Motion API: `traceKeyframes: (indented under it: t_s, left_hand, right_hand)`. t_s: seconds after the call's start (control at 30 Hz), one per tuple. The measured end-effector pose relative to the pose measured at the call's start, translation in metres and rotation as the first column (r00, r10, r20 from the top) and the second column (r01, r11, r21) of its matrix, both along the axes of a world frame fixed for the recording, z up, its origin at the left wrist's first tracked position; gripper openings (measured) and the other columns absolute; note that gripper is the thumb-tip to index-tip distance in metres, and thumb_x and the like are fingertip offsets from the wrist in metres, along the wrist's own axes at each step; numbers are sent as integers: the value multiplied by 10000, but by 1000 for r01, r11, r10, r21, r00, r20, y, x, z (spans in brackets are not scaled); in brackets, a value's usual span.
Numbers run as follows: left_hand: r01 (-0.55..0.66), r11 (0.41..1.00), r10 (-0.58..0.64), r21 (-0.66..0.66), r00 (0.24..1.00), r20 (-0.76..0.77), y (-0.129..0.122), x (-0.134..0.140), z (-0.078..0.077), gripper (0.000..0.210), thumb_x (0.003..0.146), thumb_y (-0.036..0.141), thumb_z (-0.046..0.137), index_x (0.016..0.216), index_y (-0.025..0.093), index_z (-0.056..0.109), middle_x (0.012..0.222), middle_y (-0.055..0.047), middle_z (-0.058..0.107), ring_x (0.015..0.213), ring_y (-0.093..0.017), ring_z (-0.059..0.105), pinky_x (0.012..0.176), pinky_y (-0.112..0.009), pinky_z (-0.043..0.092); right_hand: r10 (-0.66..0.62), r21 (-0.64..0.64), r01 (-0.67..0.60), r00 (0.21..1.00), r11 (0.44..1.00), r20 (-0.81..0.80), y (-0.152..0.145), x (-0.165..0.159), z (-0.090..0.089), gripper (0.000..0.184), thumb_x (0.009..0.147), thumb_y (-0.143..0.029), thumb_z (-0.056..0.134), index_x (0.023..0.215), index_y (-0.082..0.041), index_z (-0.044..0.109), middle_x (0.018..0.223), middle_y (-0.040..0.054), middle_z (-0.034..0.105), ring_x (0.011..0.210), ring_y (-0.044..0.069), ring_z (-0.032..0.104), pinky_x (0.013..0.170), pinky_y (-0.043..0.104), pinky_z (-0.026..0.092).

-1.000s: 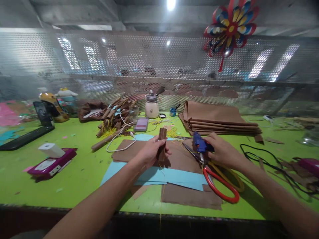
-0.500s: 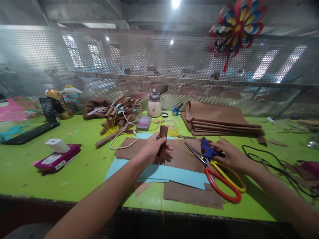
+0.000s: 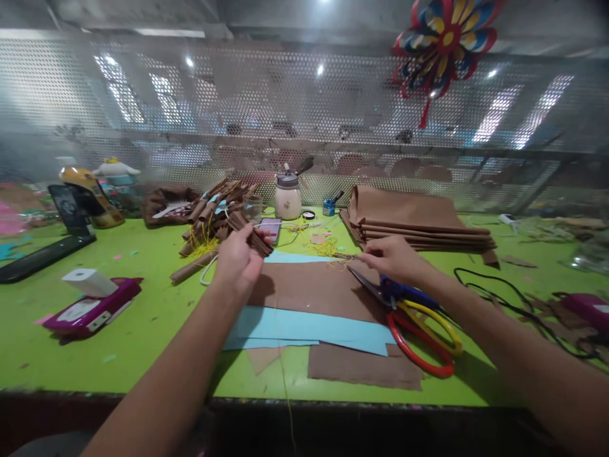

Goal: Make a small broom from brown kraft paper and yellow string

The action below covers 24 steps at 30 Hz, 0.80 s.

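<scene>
The left hand (image 3: pixel 236 259) pinches a brown paper roll (image 3: pixel 251 236) beside the roll pile (image 3: pixel 216 212) toward the desk's (image 3: pixel 152 317) far edge. The right hand (image 3: pixel 392 259), fingers loosely curled, hovers above the glue gun (image 3: pixel 409 293) and scissors (image 3: pixel 419 330).

Counted on the desk (image 3: pixel 143 317): one pair of scissors (image 3: pixel 419 330) and one blue glue gun (image 3: pixel 406 293), both just below the right-hand fingers (image 3: pixel 368 259). One brown paper roll (image 3: pixel 250 233) in the left-hand fingers (image 3: pixel 238 244); one heap of rolls (image 3: pixel 214 212) beyond them. One jar (image 3: pixel 288 197), one stack of brown sheets (image 3: pixel 409 219), one pinwheel (image 3: pixel 440 41) overhead.
</scene>
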<state>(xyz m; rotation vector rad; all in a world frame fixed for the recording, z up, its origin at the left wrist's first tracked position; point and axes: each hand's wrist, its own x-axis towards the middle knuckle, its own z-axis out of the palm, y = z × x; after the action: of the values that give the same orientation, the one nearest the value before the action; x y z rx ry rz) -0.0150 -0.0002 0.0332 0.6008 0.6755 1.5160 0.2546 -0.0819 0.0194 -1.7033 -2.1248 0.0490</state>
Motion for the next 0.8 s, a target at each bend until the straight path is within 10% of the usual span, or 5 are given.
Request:
traceKeyframes:
  t_s: [0.27,0.43,0.5,0.63,0.8]
  left_hand:
    - [240,968,-249,-75,956,-157,-25,26,-23,83,836,87,446,783,151,455,542,19,523,524,-129,599,495,-231,499]
    - [360,923,-381,-136,902,-204,-33,34,-31,85,847,91,434,794,158,432,537,24,515,560,-157,636,503,-252,519]
    - [420,891,-450,-175,868,-209,-38,39,-36,99,848,88,427,780,160,418,522,27,513,556,-161,641,511,-256,522]
    - [517,813,-573,-268,792,-212,-45,48,-45,104,842,98,423,777,173,391,523,32,520,585,-193,665,511,-273,522]
    - [552,798,-600,-243,765,-234,-43,51,-58,99,834,117,449,788,178,385,542,33,521,610,-209,673,529,-309,533]
  right_hand:
    - [26,-144,-22,999,989,23,47,-40,-40,63,678,-203,637,648,-153,661,749,79,676,699,176,591,599,239,375]
    - [30,-108,-49,986,993,-166,22,-27,-22,162,802,-258,531,760,-141,635,706,47,670,624,141,586,596,243,435]
    - [30,-72,-70,891,995,-453,7,-20,-13,222,812,-339,542,792,-134,627,672,43,670,566,132,584,569,252,461]
    - [37,-9,-103,433,995,-901,-9,-12,-8,230,714,-373,679,782,-164,611,730,42,687,648,150,633,599,271,493]
    - [-49,-82,-89,327,993,-944,16,-12,0,289,603,-353,770,710,-151,594,598,1,635,530,105,582,535,242,472]
